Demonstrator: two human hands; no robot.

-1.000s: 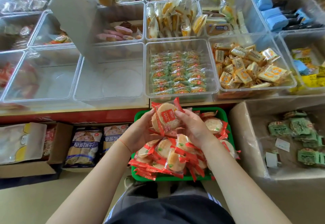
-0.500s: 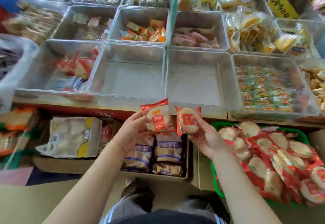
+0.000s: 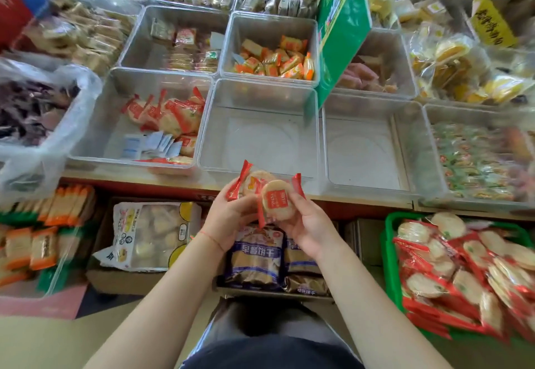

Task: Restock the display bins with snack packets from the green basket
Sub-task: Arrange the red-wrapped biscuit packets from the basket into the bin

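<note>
My left hand (image 3: 228, 218) grips a red-edged rice cracker packet (image 3: 249, 181), and my right hand (image 3: 307, 226) grips a second packet (image 3: 276, 200) overlapping it. Both are held just in front of the shelf edge, below an empty clear bin (image 3: 257, 134). To its left, another clear bin (image 3: 115, 125) holds several of the same red packets (image 3: 170, 113). The green basket (image 3: 389, 241) at lower right is heaped with more such packets (image 3: 469, 276).
Another empty clear bin (image 3: 364, 148) sits to the right of the first. A green sign (image 3: 338, 35) leans over the back bins. Cardboard boxes with bagged biscuits (image 3: 254, 255) stand on the floor below my hands. A plastic-lined bin (image 3: 43, 113) is at far left.
My view has swung left, so the green basket now sits at the right. Both hands have lifted away from the basket, and the two packets now overlap in front of the empty bin.
</note>
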